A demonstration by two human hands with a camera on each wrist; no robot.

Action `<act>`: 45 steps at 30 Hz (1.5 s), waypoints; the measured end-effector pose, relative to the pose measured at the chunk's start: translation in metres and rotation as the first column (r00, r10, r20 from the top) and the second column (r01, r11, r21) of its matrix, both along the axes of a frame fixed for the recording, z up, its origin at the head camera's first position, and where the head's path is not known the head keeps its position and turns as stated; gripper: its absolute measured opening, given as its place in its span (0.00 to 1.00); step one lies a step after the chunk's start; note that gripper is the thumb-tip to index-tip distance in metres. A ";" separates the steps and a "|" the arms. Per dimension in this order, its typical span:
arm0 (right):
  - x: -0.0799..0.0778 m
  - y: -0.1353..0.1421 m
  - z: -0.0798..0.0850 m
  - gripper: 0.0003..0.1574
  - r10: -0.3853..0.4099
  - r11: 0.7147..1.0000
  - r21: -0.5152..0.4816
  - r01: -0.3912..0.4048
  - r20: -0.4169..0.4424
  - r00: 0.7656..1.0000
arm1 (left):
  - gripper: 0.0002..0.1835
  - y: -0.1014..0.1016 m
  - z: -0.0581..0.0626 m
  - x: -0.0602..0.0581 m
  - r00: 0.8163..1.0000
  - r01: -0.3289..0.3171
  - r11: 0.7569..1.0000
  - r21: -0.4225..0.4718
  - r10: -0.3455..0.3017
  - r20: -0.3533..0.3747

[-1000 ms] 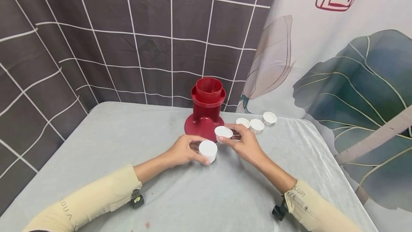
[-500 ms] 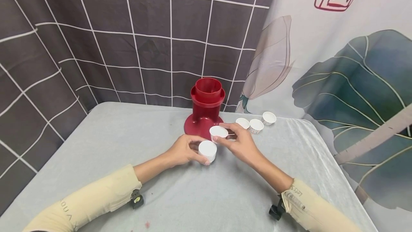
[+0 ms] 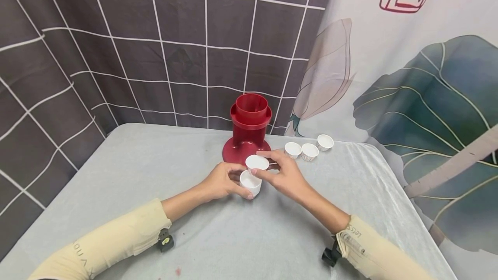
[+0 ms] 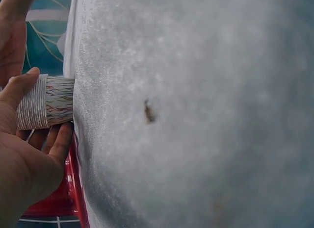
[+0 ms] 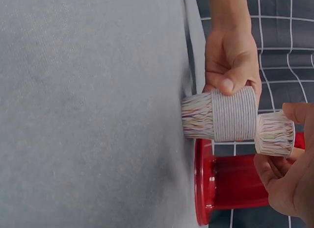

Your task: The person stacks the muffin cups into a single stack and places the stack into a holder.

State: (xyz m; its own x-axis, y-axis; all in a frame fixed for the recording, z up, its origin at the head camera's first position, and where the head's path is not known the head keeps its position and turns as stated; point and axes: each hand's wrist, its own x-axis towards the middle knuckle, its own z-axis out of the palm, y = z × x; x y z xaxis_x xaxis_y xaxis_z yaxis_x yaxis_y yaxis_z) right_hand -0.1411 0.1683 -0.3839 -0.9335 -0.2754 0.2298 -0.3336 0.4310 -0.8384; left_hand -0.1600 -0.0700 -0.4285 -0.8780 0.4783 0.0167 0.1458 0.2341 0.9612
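In the head view my left hand (image 3: pixel 221 180) grips a stack of nested paper baking cups (image 3: pixel 250 186) standing on the table. The right wrist view shows the stack's many rims (image 5: pixel 234 114) and the streaked coloured side of the lowest cup, with the left thumb across the rims. Between thumb and fingers, my right hand (image 3: pixel 289 174) pinches a single paper baking cup (image 3: pixel 256 162), mouth up. Its base is right at the top of the stack in the right wrist view. Part of my right hand (image 4: pixel 12 46) shows beyond the stack in the left wrist view.
Just behind the hands stands a red plastic stand (image 3: pixel 249 131) with a wide round base and a cylindrical top. Right of it sit three loose paper cups (image 3: pixel 310 152) near the table's back edge. A grey cloth covers the table (image 3: pixel 186 150); hanging fabric (image 3: pixel 175 64) encloses the back.
My right hand has moved left with its paper cup, from beside the stack to over its top. The left hand and the stack have stayed in place.
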 end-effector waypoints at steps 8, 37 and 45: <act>0.001 -0.002 -0.004 0.34 0.051 0.998 0.025 -0.050 -0.009 0.999 | 0.35 0.000 0.000 0.001 1.000 0.008 1.000 0.013 -0.008 -0.001; 0.006 -0.001 -0.015 0.37 0.124 0.987 0.102 -0.128 0.044 0.991 | 0.33 -0.001 0.000 -0.002 1.000 0.005 1.000 0.002 -0.005 0.010; 0.007 0.000 -0.015 0.36 0.125 0.985 0.115 -0.131 0.052 0.991 | 0.32 -0.002 -0.001 -0.002 1.000 0.012 1.000 0.010 -0.012 0.003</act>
